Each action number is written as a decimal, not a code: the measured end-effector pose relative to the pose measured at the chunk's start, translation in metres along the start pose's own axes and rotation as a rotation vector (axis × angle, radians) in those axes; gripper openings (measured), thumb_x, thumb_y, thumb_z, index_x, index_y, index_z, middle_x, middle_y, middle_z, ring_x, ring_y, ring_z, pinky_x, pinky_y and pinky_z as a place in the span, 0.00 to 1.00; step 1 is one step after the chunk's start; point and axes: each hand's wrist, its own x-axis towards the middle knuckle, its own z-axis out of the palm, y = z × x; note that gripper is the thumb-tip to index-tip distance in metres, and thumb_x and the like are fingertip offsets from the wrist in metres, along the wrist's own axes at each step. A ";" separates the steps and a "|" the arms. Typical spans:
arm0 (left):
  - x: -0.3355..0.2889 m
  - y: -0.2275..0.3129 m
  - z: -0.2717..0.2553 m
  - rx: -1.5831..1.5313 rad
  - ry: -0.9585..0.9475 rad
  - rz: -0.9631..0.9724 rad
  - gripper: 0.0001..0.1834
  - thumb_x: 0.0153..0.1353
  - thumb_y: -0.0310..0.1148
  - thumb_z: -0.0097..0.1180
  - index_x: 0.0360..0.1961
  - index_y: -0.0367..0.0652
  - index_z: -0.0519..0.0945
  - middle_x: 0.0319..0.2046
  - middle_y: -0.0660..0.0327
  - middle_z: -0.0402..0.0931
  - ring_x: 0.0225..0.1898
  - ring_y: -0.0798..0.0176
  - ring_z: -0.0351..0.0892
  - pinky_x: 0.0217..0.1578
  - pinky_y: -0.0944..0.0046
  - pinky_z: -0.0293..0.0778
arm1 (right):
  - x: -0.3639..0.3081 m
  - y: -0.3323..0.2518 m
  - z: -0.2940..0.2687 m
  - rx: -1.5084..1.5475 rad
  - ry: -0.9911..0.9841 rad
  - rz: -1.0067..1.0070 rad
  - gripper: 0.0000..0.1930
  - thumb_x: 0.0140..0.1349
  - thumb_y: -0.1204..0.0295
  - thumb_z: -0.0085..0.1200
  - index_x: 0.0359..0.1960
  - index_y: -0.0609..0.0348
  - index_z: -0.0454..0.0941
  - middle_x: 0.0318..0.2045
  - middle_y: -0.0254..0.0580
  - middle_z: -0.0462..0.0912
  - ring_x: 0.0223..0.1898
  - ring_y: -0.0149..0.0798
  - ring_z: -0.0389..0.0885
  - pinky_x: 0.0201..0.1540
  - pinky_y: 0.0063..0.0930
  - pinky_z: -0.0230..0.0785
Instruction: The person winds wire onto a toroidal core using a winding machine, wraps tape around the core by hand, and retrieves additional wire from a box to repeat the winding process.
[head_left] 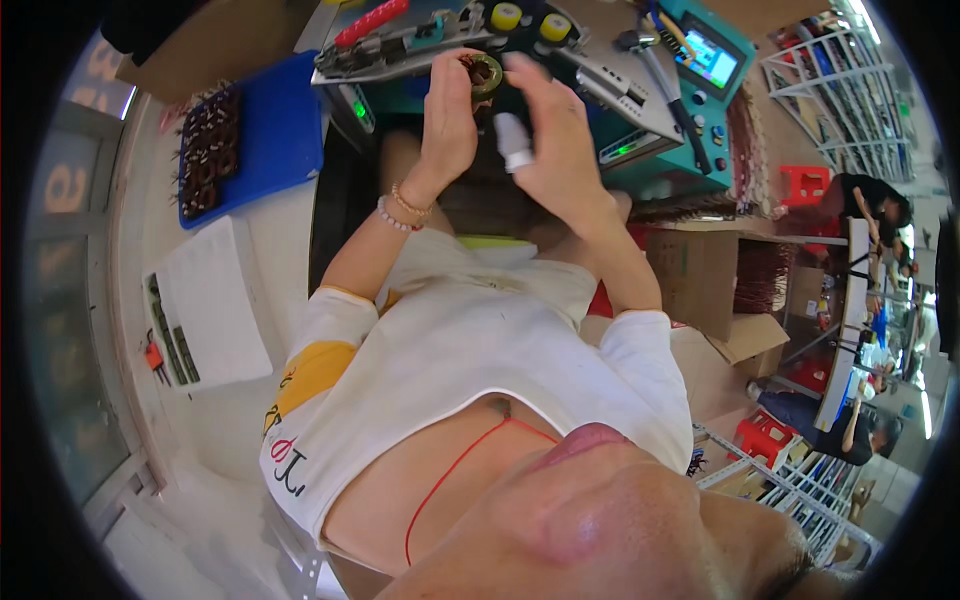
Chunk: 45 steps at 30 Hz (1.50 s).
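Note:
My left hand (450,120) is closed on a ring-shaped coil (487,75), a yellow-green ring with dark, copper-coloured winding around it, held above the front of the machine bench. Close by on the right is my right hand (555,140), its fingers spread and partly smeared by motion. White covers wrap at least two of its fingertips, one of them a white finger cot (513,145). Between those fingers I make out no object. Whether a fine wire runs from the coil to this hand cannot be seen.
A teal winding machine (690,150) with a lit screen (708,60) stands ahead right. Red-handled pliers (372,22) lie at the back. On the left, a blue tray (275,130) carries several dark coils (208,150), near a white slab (215,300). Cardboard boxes (690,280) stand right.

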 end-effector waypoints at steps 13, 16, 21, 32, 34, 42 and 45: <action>-0.008 0.001 0.006 0.218 -0.373 0.304 0.21 0.74 0.39 0.33 0.57 0.34 0.66 0.37 0.51 0.76 0.39 0.57 0.76 0.46 0.61 0.71 | -0.041 0.040 0.000 1.702 -0.151 0.885 0.17 0.65 0.70 0.58 0.53 0.61 0.73 0.39 0.35 0.79 0.36 0.27 0.78 0.36 0.21 0.71; 0.005 0.008 0.002 0.309 -0.291 0.172 0.20 0.74 0.35 0.31 0.35 0.34 0.74 0.31 0.53 0.74 0.32 0.56 0.76 0.35 0.63 0.72 | -0.028 0.042 -0.017 1.296 -0.406 0.748 0.19 0.63 0.71 0.61 0.53 0.61 0.72 0.44 0.37 0.78 0.39 0.29 0.80 0.37 0.23 0.73; 0.075 0.030 0.009 0.433 -0.417 0.197 0.27 0.76 0.47 0.32 0.34 0.35 0.75 0.27 0.63 0.74 0.30 0.72 0.72 0.32 0.68 0.69 | 0.029 0.053 -0.056 0.142 -0.132 0.014 0.22 0.53 0.77 0.66 0.50 0.51 0.75 0.47 0.45 0.72 0.43 0.44 0.79 0.42 0.32 0.74; 0.180 0.027 -0.031 0.883 -0.269 0.708 0.13 0.67 0.37 0.55 0.35 0.35 0.78 0.28 0.48 0.78 0.28 0.50 0.76 0.30 0.58 0.70 | 0.116 0.141 -0.047 -0.430 -0.194 -0.238 0.15 0.56 0.77 0.56 0.47 0.53 0.78 0.47 0.45 0.77 0.52 0.48 0.76 0.62 0.51 0.59; 0.165 0.019 -0.061 0.997 -0.342 0.401 0.20 0.68 0.42 0.55 0.28 0.33 0.78 0.18 0.53 0.73 0.22 0.52 0.75 0.26 0.58 0.68 | 0.099 0.184 -0.021 -0.485 -0.335 -0.170 0.21 0.56 0.78 0.56 0.52 0.44 0.78 0.52 0.38 0.76 0.57 0.43 0.74 0.69 0.65 0.39; 0.152 0.056 -0.156 0.076 -0.176 0.141 0.31 0.76 0.44 0.40 0.13 0.43 0.65 0.14 0.64 0.64 0.17 0.72 0.59 0.21 0.70 0.54 | 0.104 0.171 -0.005 -0.474 -0.433 -0.038 0.19 0.58 0.76 0.57 0.52 0.42 0.79 0.51 0.37 0.78 0.57 0.43 0.74 0.69 0.65 0.40; 0.147 0.058 -0.152 -0.103 -0.152 0.196 0.31 0.77 0.43 0.37 0.15 0.40 0.64 0.14 0.64 0.61 0.17 0.71 0.58 0.21 0.70 0.54 | 0.098 0.172 -0.003 -0.455 -0.425 -0.052 0.19 0.57 0.75 0.58 0.51 0.42 0.80 0.49 0.37 0.79 0.56 0.43 0.75 0.69 0.64 0.41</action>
